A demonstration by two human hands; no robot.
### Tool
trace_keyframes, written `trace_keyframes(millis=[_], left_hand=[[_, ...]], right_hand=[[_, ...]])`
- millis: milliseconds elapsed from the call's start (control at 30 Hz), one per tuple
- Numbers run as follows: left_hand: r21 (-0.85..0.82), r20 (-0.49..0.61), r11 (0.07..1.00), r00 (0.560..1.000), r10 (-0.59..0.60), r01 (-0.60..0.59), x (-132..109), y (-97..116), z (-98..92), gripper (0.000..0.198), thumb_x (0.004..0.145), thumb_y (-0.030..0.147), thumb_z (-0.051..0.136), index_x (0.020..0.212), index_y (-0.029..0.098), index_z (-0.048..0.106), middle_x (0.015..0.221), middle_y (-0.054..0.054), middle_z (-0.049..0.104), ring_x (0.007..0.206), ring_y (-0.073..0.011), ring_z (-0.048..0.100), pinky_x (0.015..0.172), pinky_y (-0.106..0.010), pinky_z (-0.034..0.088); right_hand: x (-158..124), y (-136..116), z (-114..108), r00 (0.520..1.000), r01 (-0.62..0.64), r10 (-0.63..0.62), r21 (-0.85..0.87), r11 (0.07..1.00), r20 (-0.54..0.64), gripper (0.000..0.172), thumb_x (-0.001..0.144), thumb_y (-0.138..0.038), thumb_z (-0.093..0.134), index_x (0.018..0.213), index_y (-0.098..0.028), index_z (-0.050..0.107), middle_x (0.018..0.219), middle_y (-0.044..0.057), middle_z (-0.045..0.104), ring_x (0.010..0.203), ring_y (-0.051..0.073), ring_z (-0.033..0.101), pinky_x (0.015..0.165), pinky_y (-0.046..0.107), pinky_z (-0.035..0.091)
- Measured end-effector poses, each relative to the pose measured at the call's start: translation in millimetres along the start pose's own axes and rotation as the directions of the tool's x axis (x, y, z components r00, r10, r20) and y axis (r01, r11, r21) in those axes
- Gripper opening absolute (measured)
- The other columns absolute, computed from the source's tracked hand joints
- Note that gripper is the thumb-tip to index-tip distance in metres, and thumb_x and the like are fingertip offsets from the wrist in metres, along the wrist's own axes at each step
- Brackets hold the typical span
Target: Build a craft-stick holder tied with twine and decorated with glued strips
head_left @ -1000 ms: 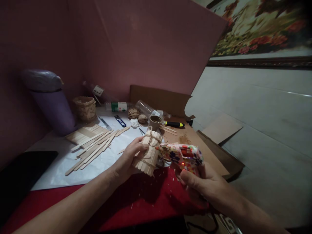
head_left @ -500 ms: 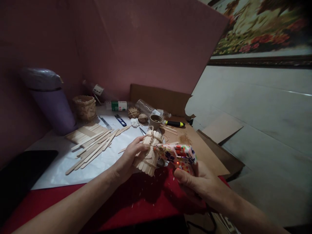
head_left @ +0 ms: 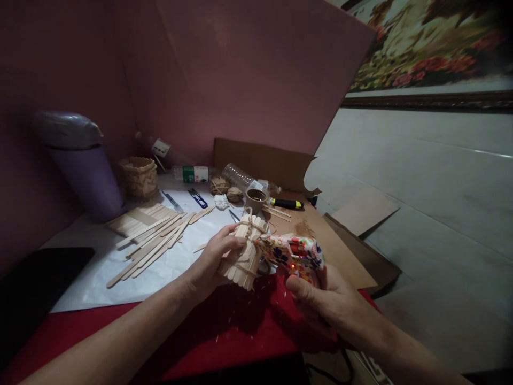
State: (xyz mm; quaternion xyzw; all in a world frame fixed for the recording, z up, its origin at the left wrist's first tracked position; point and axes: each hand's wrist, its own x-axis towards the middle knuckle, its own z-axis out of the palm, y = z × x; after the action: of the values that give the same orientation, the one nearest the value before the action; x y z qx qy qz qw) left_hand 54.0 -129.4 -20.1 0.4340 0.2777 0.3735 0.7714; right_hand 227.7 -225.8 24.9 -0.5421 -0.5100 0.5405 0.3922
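My left hand (head_left: 218, 251) is closed around a small cylinder of craft sticks (head_left: 244, 262), tilted above the table's front edge. Twine (head_left: 250, 227) runs round its upper and lower parts, knotted at the front with a loop above the rim. In my right hand (head_left: 316, 294) is a hot glue gun (head_left: 292, 254) with a flowery cover and a lit red light. The gun's nozzle points left and sits at the knotted twine; whether it touches cannot be made out. My right fingers are wrapped round the handle, partly hidden.
Loose craft sticks (head_left: 154, 248) lie on white paper (head_left: 192, 267) to the left. Behind are a woven basket (head_left: 139, 179), snips (head_left: 197, 198), twine balls (head_left: 219, 185), a cardboard ring (head_left: 256, 199), plastic bottles (head_left: 240, 175) and a yellow-black handled tool (head_left: 287, 203). A purple container (head_left: 88, 176) stands far left.
The glue gun has shifted very slightly to the right and tilted a little. The stick cylinder and my left hand have stayed almost still.
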Motion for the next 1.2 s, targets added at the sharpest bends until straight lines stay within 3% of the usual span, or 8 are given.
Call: trace_keyframes(millis=[200, 333, 800, 1000, 1200], left_hand=[[-0.034, -0.018, 0.999, 1.0, -0.004, 0.004, 0.5, 0.6, 1.7, 0.03, 0.078, 0.027, 0.053, 0.108, 0.021, 0.055, 0.088, -0.004, 0.058, 0.076, -0.0188, 0.06, 0.072, -0.036, 0.053], [-0.02, -0.017, 1.0, 1.0, -0.025, 0.025, 0.1, 0.1, 1.0, 0.032, 0.078, 0.027, 0.053, 0.11, 0.023, 0.055, 0.093, -0.004, 0.06, 0.082, -0.0219, 0.061, 0.072, -0.037, 0.053], [-0.056, 0.012, 0.998, 1.0, -0.009, 0.009, 2.7, -3.4, -3.3, 0.027, 0.079, 0.031, 0.055, 0.106, 0.024, 0.056, 0.09, -0.004, 0.06, 0.081, -0.0212, 0.062, 0.075, -0.038, 0.053], [-0.027, 0.001, 1.0, 1.0, -0.006, 0.006, 2.9, -3.4, -3.9, 0.03, 0.079, 0.029, 0.054, 0.108, 0.024, 0.056, 0.089, -0.003, 0.06, 0.077, -0.0199, 0.062, 0.074, -0.038, 0.053], [-0.03, 0.005, 1.0, 1.0, -0.008, 0.008, 1.0, -2.0, -1.7, 0.03, 0.08, 0.03, 0.053, 0.11, 0.024, 0.056, 0.092, -0.004, 0.061, 0.082, -0.0216, 0.063, 0.075, -0.038, 0.053]], right_hand=[[0.2, 3.7, 1.9, 0.999, 0.007, -0.006, 0.024, 1.0, -0.038, 0.048, 0.067, -0.059, 0.069, 0.07, -0.017, 0.046, 0.044, -0.011, 0.032, 0.037, 0.002, 0.024, 0.034, 0.017, 0.018], [3.4, 7.2, 0.9, 1.0, -0.009, 0.009, 0.053, 0.999, 0.0, 0.049, 0.067, -0.062, 0.068, 0.073, -0.018, 0.046, 0.039, -0.012, 0.031, 0.034, 0.002, 0.023, 0.032, 0.017, 0.018], [5.7, 12.9, -0.8, 1.0, -0.009, 0.009, -0.004, 1.0, 0.006, 0.053, 0.068, -0.065, 0.064, 0.06, -0.019, 0.04, 0.04, -0.011, 0.031, 0.033, 0.001, 0.024, 0.031, 0.016, 0.019], [5.1, 9.1, 1.7, 1.0, 0.025, -0.025, 0.015, 1.0, -0.001, 0.05, 0.068, -0.062, 0.067, 0.071, -0.018, 0.045, 0.042, -0.012, 0.032, 0.035, 0.002, 0.023, 0.032, 0.016, 0.019], [2.1, 7.2, 1.7, 0.999, 0.032, -0.032, 0.004, 0.999, -0.016, 0.044, 0.071, -0.055, 0.069, 0.069, -0.017, 0.046, 0.046, -0.009, 0.037, 0.038, 0.002, 0.027, 0.033, 0.017, 0.02]])
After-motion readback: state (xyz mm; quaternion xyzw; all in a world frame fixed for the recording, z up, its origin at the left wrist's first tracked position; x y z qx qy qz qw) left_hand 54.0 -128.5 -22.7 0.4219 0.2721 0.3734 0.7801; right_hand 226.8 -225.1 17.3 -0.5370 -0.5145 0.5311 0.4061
